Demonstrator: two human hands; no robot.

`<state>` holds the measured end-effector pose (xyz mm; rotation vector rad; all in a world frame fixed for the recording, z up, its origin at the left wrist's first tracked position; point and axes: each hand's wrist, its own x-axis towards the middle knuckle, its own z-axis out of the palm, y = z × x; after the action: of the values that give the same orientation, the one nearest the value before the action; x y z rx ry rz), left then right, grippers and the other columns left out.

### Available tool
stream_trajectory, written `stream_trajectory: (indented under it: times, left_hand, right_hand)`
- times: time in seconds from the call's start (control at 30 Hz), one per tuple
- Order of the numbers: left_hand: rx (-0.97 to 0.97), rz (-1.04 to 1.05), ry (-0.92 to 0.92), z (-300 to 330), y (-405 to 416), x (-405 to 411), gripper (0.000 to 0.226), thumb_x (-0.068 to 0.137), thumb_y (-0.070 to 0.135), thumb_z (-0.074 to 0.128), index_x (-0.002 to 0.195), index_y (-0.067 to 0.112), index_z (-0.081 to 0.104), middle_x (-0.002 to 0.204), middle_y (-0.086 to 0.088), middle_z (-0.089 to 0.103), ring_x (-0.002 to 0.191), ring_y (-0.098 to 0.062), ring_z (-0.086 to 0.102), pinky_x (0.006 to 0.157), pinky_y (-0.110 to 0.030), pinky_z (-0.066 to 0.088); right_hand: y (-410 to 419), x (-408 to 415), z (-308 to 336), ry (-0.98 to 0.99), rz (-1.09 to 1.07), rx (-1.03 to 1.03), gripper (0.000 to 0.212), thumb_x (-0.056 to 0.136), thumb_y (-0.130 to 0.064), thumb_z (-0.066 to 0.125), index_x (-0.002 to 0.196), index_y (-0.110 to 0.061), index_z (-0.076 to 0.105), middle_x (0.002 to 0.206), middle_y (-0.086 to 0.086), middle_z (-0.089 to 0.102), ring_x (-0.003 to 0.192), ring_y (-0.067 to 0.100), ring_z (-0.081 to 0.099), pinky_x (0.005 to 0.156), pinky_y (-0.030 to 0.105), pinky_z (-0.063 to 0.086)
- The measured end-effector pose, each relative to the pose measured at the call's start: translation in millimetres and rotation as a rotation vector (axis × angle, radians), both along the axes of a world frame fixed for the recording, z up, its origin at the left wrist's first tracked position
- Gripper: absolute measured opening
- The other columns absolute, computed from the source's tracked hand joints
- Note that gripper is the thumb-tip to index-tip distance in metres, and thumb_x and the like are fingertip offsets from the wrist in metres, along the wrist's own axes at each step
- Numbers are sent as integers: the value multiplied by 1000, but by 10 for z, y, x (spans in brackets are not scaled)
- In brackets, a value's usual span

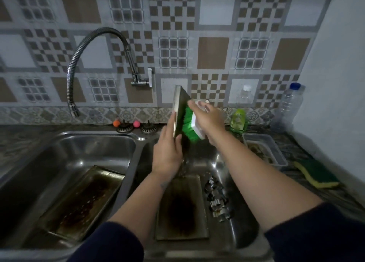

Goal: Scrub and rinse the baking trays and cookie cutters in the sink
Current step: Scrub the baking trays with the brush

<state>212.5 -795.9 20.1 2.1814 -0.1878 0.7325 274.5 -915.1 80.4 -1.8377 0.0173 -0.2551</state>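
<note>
- Leftward, lower left of frame: stained rectangular metal baking tray [79, 200] lying tilted in left basin of steel double sink [136, 153]; likely stiff, light, slick when wet.
- Centre: left hand [167, 155] gripping lower edge of upright metal tray [178, 111]; best held by rim.
- Right of that: right hand [207, 117] clasping green-bristled white scrub brush [190, 125] against tray.
- Lower centre: another burnt tray [182, 208], small metal cookie cutters [218, 200] beside; shapes hard to make out.
</note>
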Motion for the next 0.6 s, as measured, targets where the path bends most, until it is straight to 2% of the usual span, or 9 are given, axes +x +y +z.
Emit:
stream_trajectory:
  times: [0.07,0.1,0.2,0.3,0.4,0.5,0.53,0.6]
  left_hand:
    - [127,19,24,15,-86,-29,64,100,17,43,152,35,11,133,1,44,82,-21,60,63,-28,43]
    - [195,35,39,6,-103,-36,64,100,17,42,152,35,9,130,-1,43,71,-22,57,55,-31,40]
    - [442,95,112,-46,-91,-75,62,99,16,43,143,38,5,138,0,38,63,-25,54,49,-32,31]
    - [522,65,140,-44,-61,-159,46,101,31,39,138,35,11,137,2,46,77,-29,63,56,-32,35]
    - [325,-1,97,-52,25,-199,39,100,47,32,134,33,21,127,1,53,93,-26,64,65,-33,43]
    - [142,80,205,-95,295,-72,51,99,53,24,143,30,27,141,-5,39,124,-27,47,94,-43,44]
    - [140,131,275,-113,422,-9,55,98,57,21,147,32,22,147,-7,32,133,-31,38,104,-50,38]
    - [119,169,420,-127,688,74,61,94,65,18,149,43,6,157,-8,19,141,-36,26,111,-58,26]
  right_hand:
    - [75,-62,70,36,2,70,83,70,-68,68,139,-27,46,146,0,43,130,23,45,103,38,40]
    - [88,-76,104,41,-7,56,89,66,-70,70,140,-28,44,147,0,42,131,24,44,104,39,40]
    - [41,-72,114,44,-56,-28,86,67,-58,76,139,-24,45,143,2,46,127,26,47,100,38,42]
    - [-23,-100,17,54,-86,-8,69,72,-42,76,133,-23,52,134,3,54,120,26,53,95,36,46]
    - [-71,-150,26,19,-56,4,59,76,-34,74,131,-25,54,132,2,55,117,22,53,85,31,43]
    - [-75,-183,168,-17,27,46,55,82,-32,70,133,-28,51,137,0,50,114,16,49,87,33,43]
    - [-55,-180,205,-16,53,56,56,82,-33,70,134,-29,50,138,1,50,116,17,50,92,36,44]
    - [28,-178,247,-1,86,72,60,81,-38,70,137,-31,47,137,0,51,115,19,52,99,42,44]
